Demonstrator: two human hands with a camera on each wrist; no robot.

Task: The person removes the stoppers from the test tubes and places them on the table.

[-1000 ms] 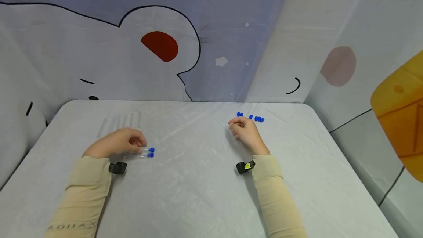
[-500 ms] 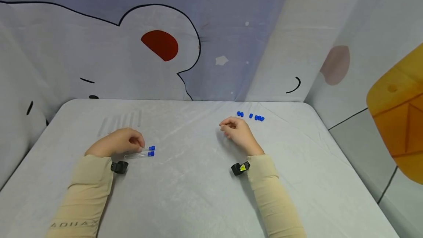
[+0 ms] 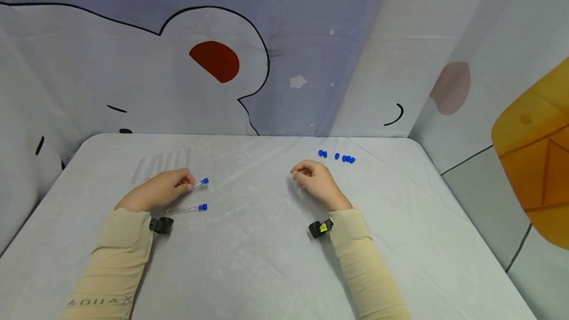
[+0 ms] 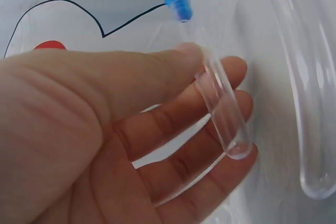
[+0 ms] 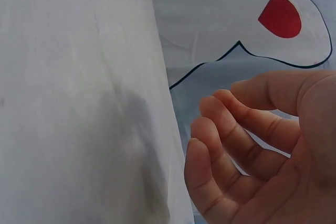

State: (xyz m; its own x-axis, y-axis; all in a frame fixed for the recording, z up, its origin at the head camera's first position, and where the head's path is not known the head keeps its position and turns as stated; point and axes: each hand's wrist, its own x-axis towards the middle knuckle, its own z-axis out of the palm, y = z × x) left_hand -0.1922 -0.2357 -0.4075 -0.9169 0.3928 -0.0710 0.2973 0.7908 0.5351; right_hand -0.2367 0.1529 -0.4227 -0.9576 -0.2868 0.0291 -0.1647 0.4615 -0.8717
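Observation:
My left hand point(image 3: 160, 189) pinches a clear test tube point(image 4: 231, 124) between thumb and fingers. A blue stopper point(image 4: 179, 6) sits in the tube's upper end, tilted up and to the right in the head view. Just below that hand lies a second clear tube point(image 3: 182, 209) with a blue stopper point(image 3: 203, 207), flat on the table. My right hand point(image 3: 316, 181) hovers over the middle right of the table, fingers loosely curled, thumb near the index finger. Nothing shows between its fingers in the right wrist view.
Several clear tubes without stoppers point(image 3: 166, 161) lie side by side behind the left hand. Beyond the right hand, several loose blue stoppers point(image 3: 346, 158) are scattered near the far edge. A white cloth covers the table point(image 3: 249, 260); a printed curtain point(image 3: 302, 53) hangs behind it.
The left hand has lifted its stoppered tube off the table, away from the second one, with the stopper end tilting up. My right hand has moved left, away from the loose stoppers.

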